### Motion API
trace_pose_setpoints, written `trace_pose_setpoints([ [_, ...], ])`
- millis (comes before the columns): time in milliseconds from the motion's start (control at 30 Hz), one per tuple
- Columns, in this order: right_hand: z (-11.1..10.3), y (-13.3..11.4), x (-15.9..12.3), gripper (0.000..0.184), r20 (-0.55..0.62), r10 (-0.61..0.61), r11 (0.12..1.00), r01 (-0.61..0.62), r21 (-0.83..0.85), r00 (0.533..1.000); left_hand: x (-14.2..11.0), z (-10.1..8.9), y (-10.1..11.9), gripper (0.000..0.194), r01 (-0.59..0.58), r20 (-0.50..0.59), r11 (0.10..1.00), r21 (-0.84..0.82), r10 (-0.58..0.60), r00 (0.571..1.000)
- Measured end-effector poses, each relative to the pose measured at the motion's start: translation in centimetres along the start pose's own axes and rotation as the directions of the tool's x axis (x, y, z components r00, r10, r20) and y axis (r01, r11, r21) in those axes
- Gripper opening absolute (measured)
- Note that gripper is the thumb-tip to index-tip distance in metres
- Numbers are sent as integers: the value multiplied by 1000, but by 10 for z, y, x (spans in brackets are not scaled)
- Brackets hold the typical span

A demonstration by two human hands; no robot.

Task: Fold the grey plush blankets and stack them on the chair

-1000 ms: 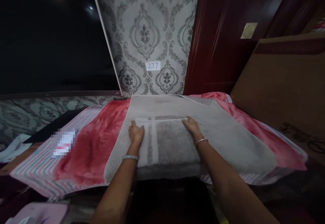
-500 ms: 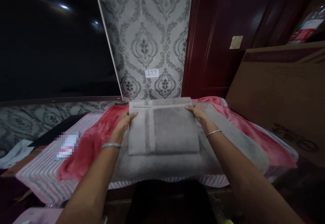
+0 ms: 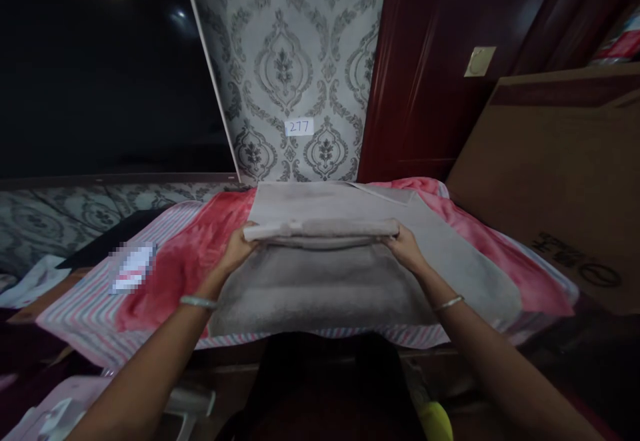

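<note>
Lowered since earlier, folded grey terry towel point(image 3: 320, 229) now lies edge-on, left hand point(image 3: 235, 252) and right hand point(image 3: 407, 249) gripping its ends; keep both level.

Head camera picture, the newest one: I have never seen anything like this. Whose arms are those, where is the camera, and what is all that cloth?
There is no machine here. A person wears one camera on the head, looking forward and down, so the two bare arms are the person's own. The left hand and the right hand each grip one end of a folded grey terry towel, held level just above the surface. Under it lies a larger flat grey towel, spread over a red fleece blanket with a striped edge. Behind stands grey patterned wallpaper with a small paper label reading 277, beside a dark red wooden door. A brown cardboard box stands at the right.
</note>
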State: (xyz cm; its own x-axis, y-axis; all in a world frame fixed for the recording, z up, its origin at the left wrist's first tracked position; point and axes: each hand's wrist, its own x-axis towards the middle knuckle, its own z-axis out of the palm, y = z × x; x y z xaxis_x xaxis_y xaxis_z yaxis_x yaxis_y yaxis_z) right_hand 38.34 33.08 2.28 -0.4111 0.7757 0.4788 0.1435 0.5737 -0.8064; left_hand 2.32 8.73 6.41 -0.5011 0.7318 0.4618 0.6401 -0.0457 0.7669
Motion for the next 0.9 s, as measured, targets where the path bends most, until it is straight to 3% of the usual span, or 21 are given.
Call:
trace_pose_setpoints([
  [100,3,13,-45,23,76,6,999,-3,-35,997,-41,3,-23,15,-98,111,983,152,82,990],
  [200,2,21,-80,37,116,1,994,11,-106,993,-75,3,-40,25,-200,196,944,261,151,969],
  [300,-13,33,-103,51,224,15,983,26,-182,975,-95,-7,-57,33,-304,328,889,342,191,925],
  [400,-33,43,-104,45,279,1,975,62,-214,960,-95,-22,-64,34,-323,352,855,406,180,918],
  [500,-31,35,-77,44,136,-11,966,46,-255,991,-69,-17,-48,41,-262,283,837,481,135,950],
  [567,-7,16,-47,51,81,-19,953,42,-301,997,-43,7,-24,45,-226,266,815,533,92,959],
  [733,91,-40,14,62,232,-29,830,153,-536,972,3,97,35,55,-182,312,733,655,-43,949],
  [800,119,-47,16,62,264,25,755,155,-637,964,3,121,38,56,-139,282,686,715,-101,954],
  [900,141,-37,2,60,373,122,668,202,-717,920,-9,136,19,57,-109,283,637,763,-178,942],
])
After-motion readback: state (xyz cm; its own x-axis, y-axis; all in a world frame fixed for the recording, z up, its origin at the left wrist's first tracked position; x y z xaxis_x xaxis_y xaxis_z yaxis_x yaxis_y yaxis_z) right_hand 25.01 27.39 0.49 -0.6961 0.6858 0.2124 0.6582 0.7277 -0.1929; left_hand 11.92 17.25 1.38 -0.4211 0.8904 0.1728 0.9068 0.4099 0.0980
